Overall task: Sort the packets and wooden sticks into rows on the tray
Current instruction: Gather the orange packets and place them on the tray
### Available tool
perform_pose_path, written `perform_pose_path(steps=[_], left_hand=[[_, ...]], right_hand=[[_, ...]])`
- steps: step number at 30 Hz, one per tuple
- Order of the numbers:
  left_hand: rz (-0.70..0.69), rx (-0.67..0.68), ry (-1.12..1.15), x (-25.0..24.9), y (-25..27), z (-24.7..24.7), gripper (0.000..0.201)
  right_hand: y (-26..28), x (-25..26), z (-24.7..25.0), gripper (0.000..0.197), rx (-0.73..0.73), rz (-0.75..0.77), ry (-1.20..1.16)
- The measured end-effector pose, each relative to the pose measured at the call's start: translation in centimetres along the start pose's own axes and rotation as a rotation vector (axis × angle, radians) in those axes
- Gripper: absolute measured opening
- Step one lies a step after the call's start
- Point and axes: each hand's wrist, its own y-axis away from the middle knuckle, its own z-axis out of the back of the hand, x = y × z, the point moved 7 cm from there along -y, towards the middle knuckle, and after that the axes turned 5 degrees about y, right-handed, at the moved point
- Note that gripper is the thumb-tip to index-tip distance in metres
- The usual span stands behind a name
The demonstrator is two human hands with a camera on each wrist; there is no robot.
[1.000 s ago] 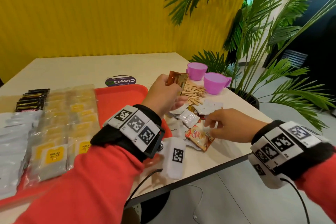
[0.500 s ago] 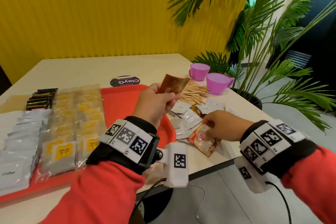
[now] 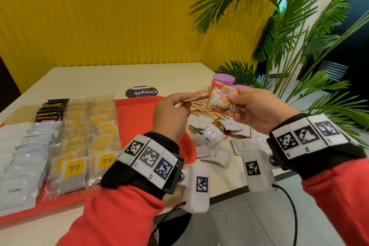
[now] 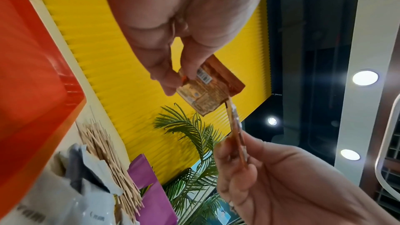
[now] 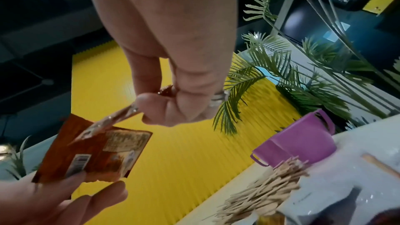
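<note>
My left hand pinches a brown creamer packet that lies nearly flat above the tray's right edge; the left wrist view shows its printed back between thumb and fingers. Close beside it, my right hand pinches a Coffee-mate packet upright, seen edge-on in the right wrist view. The red tray carries rows of black packets, white coffee packets and yellow tea bags. Wooden sticks lie in a loose pile on the table.
White cream packets and more brown ones are scattered on the table right of the tray, below my hands. Two purple cups stand behind the sticks. A palm plant stands past the table's right edge. A round sticker lies behind the tray.
My right hand has lifted a Coffee-mate packet off the pile and raised it next to the left hand. The left hand's brown packet has tipped flatter.
</note>
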Motion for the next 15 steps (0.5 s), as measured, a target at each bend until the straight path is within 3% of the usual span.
perform_pose_path(steps=[4, 7, 11, 15], left_hand=[[-0.004, -0.054, -0.012, -0.1, -0.2, 0.8, 0.057], [-0.009, -0.06, -0.023, 0.0, -0.2, 0.8, 0.057], [-0.016, 0.041, 0.031, -0.8, 0.5, -0.6, 0.051], [0.091, 0.145, 0.187, -1.1, 1.1, -1.3, 0.038]], right_hand=[[-0.4, -0.1, -0.5, 0.012, 0.034, -0.047, -0.185], [-0.6, -0.3, -1.1, 0.011, 0.06, -0.075, -0.18], [-0.8, -0.6, -2.2, 0.008, 0.063, -0.068, -0.136], [-1.4, 0.2, -2.1, 0.013, -0.003, 0.053, -0.052]])
